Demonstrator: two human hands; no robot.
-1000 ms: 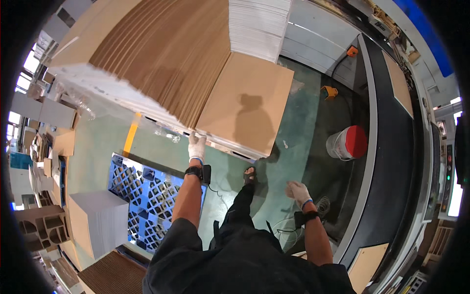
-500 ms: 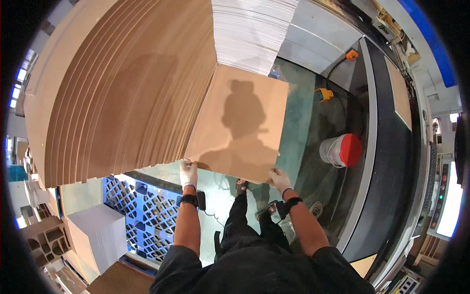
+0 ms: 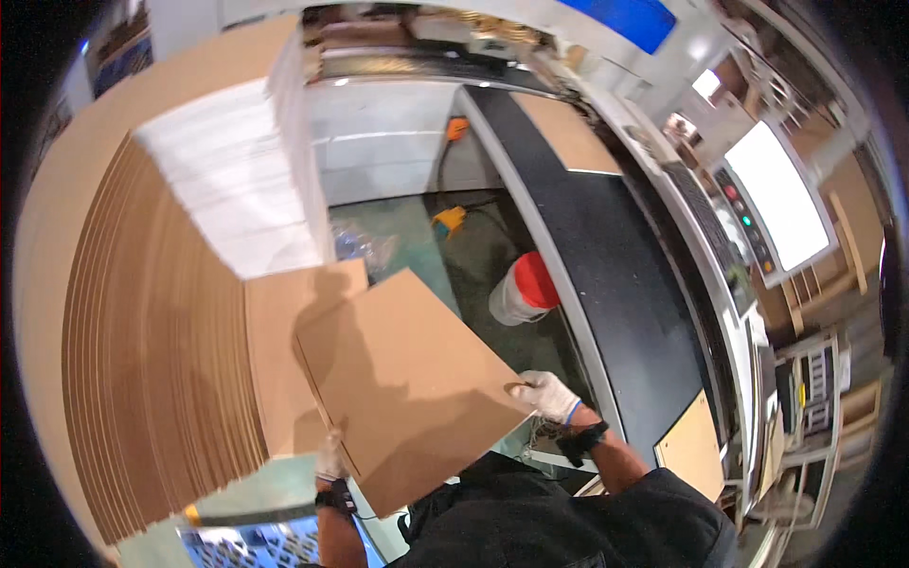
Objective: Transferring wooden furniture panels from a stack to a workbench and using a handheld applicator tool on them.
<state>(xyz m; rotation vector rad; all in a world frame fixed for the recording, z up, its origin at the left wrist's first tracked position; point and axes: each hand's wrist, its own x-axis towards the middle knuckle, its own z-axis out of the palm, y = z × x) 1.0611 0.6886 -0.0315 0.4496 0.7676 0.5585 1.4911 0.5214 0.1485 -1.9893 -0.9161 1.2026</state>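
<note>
The right hand, gloved in white, is closed on the right-hand edge of a brown cardboard sheet, thumb over the top face and fingers under it. The left hand, also gloved, is clamped on the opposite lower-left edge; most of it is hidden beneath the sheet. The sheet is thus carried by two opposing edges, which appears to be why a wide, thin panel is kept flat rather than sagging. It is held tilted in front of the torso, clear of the floor.

Directly to the left, and partly overlapped by the sheet, a tall stack of brown cardboard sheets is seen, its edges fanned by the lens. A block of white sheets sits on top of it towards the rear.

To the right, a black conveyor belt runs away from the person, with one flat cardboard piece lying on it further up. A white bucket with a red lid stands on the green floor just beside the belt frame. A blue pallet is visible at the lower edge.
</note>
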